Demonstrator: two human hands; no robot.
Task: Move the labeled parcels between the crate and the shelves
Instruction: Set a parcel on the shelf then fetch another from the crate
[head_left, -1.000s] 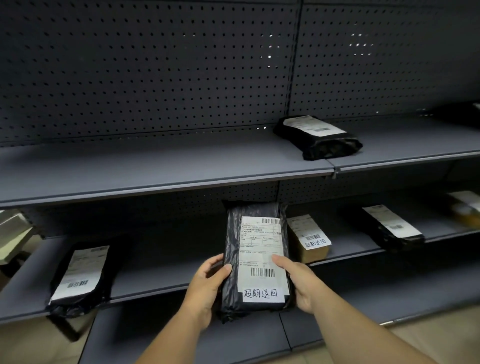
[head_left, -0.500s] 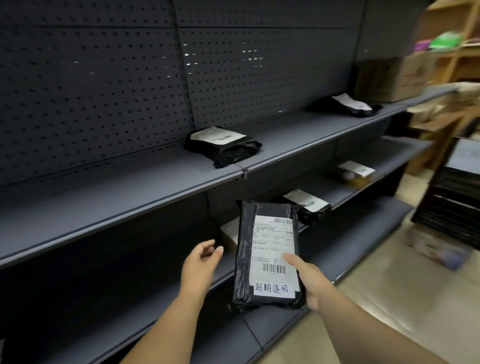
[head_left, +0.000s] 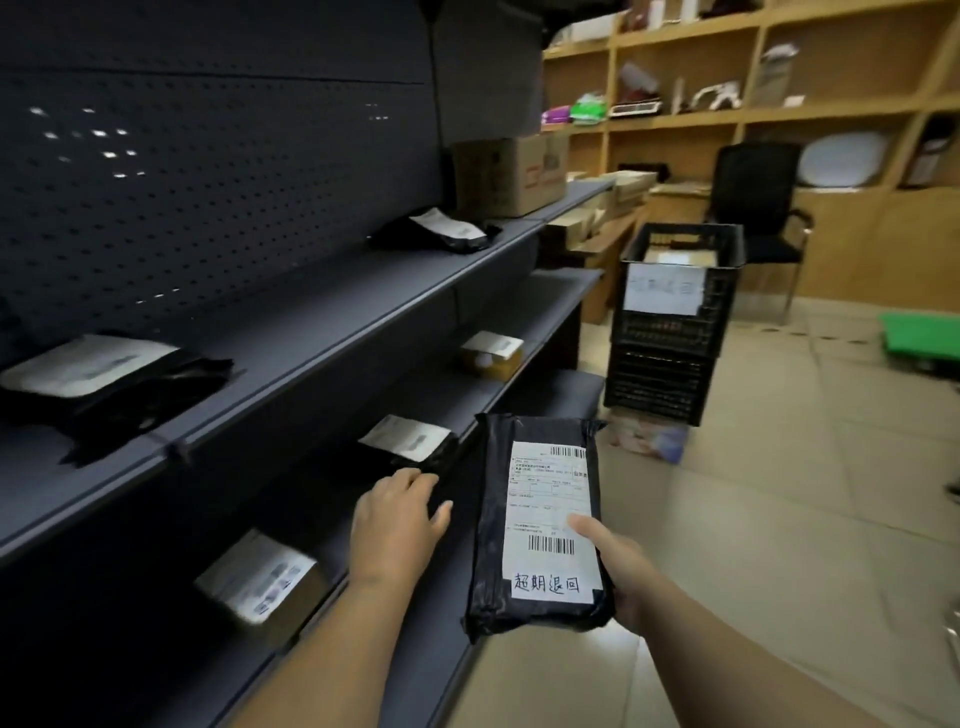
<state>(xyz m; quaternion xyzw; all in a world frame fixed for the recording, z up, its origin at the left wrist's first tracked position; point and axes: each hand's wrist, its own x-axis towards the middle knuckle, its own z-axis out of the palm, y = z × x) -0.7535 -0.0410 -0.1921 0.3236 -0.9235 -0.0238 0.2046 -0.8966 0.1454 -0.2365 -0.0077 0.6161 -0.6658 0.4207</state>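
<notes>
My right hand (head_left: 613, 577) grips a black parcel (head_left: 491, 525) with a white shipping label and a handwritten strip, thumb on the label. My left hand (head_left: 395, 525) hovers to its left with fingers loosely apart, holding nothing. The dark grey shelves (head_left: 311, 332) run along the left. On them lie a black parcel at upper left (head_left: 119, 384), another black parcel further along (head_left: 436, 234), a labeled black parcel on the middle shelf (head_left: 410, 441) and two small boxes (head_left: 491, 356) (head_left: 265, 582). A black crate (head_left: 680, 270) with a paper sign tops a stack ahead.
A cardboard box (head_left: 511, 174) stands at the shelf's far end. Wooden shelving (head_left: 753, 114) with assorted items lines the back wall, with a black chair (head_left: 758, 202) before it. A green object (head_left: 919, 335) lies on the tiled floor at right.
The view has swung right, bringing the crate and back wall into sight. My left hand let go of the parcel; my right hand alone carries it away from the shelves.
</notes>
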